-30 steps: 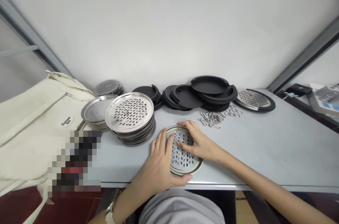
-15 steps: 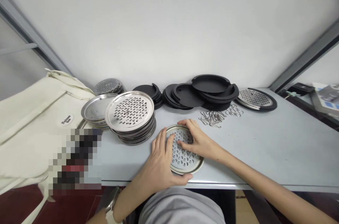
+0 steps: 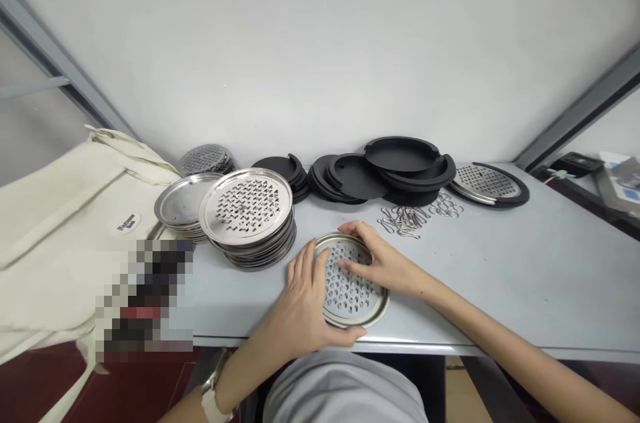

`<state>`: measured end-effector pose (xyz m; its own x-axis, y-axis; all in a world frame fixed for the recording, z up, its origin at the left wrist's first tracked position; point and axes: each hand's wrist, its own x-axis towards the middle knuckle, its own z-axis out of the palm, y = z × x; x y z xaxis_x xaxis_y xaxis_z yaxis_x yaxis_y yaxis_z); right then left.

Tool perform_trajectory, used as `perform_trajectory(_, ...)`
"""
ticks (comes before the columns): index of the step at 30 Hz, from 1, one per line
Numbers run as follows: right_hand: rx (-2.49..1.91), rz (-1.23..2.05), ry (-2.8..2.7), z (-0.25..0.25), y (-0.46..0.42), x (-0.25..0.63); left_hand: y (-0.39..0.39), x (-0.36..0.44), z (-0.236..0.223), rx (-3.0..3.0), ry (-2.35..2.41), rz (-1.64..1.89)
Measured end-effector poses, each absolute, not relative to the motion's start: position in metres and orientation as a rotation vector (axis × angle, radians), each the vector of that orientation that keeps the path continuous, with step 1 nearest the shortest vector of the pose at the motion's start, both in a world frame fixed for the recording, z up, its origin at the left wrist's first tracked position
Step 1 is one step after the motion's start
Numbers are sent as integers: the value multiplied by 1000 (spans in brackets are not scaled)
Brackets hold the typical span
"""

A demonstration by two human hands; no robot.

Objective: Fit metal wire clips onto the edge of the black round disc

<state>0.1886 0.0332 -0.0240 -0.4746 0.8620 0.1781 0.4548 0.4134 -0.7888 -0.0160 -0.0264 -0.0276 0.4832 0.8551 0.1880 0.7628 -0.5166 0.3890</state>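
Note:
A round metal grater plate (image 3: 353, 296) with raised holes and a pale rim lies on the table in front of me. Around its left side, my left hand (image 3: 306, 308) has its fingers over the rim and its thumb at the near edge. My right hand (image 3: 385, 263) grips the far right part, fingertips at the back rim and thumb on the holes. To the left stands a tall stack of grater plates (image 3: 247, 206). Beside it is a stack of plain metal discs (image 3: 187, 200), and behind that sit more grater plates (image 3: 204, 160).
Black slotted round trays (image 3: 403, 155) and black discs (image 3: 283, 168) are piled along the wall. Small wire hooks (image 3: 404, 220) lie before them. At the right rests a grater in a black holder (image 3: 493, 184). A cream cloth bag (image 3: 65, 223) covers the table's left end.
The view has shifted slightly. Both hands stay on the grater plate, and my right hand has moved a little to the right along it.

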Motion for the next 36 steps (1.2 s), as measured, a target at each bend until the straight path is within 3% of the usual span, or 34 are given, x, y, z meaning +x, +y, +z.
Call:
perform_trajectory(21, -1130, 875, -2056, -22, 32, 188, -27, -14, -23, 2488, 1386, 515)
perform_trajectory(28, -1095, 481, -2218, -9, 19, 184, -26, -15, -31, 2480, 1391, 619)
perform_trajectory(36, -1002, 489, -2295, -9, 14, 181, -26, -15, -31, 2461, 1383, 631)
